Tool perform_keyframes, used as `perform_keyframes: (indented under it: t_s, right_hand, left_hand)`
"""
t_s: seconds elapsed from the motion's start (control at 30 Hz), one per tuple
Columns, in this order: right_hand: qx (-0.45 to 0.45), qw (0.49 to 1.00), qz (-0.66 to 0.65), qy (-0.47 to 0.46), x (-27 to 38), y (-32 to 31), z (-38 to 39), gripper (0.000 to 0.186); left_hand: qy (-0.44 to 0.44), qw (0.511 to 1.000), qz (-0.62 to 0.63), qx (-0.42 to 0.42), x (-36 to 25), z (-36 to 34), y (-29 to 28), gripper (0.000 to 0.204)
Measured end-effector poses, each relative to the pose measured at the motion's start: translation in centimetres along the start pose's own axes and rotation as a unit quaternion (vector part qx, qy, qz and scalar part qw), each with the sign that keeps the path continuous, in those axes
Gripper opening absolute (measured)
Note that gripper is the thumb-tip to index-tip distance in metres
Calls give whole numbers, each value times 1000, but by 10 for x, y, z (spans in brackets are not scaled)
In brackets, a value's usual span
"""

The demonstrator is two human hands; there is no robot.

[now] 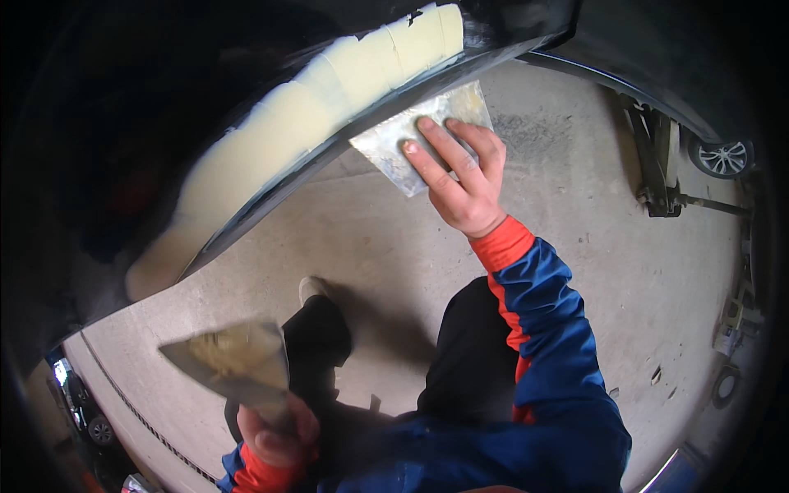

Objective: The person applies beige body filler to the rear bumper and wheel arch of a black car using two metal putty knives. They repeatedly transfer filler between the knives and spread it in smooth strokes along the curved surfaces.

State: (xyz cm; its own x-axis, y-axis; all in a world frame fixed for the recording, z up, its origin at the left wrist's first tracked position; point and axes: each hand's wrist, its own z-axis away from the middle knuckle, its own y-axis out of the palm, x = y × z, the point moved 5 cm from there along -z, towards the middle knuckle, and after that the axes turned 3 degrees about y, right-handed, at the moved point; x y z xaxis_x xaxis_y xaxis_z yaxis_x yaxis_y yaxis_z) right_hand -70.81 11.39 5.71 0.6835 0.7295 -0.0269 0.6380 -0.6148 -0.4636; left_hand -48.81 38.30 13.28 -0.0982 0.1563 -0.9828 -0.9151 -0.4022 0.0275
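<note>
A long band of cream-coloured body filler (pixel 304 107) covers the lower edge of a dark car body panel (pixel 164 123). My right hand (pixel 464 177) holds a thin, flat metal spreader (pixel 394 144), its fingers laid across the plate. The spreader's upper edge is close to the panel's lower edge; whether they touch I cannot tell. Lower left, my left hand (pixel 279 431) is wrapped round the handle of a wide triangular putty knife (pixel 230 357). Yellowish filler lies on the knife's blade, which is slightly blurred.
A vehicle lift arm (pixel 653 164) stands at the upper right, near a car wheel (pixel 722 158). Another car (pixel 86 407) is at the lower left, beyond a dark line on the concrete floor (pixel 567 304). My legs are below the panel.
</note>
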Motion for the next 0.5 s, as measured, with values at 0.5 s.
perform_keyframes:
  t_s: [0.5]
  right_hand:
    - [-88, 996, 12, -15, -23, 29, 3, 41]
  left_hand:
    - [-69, 988, 133, 43, 11, 21, -25, 72]
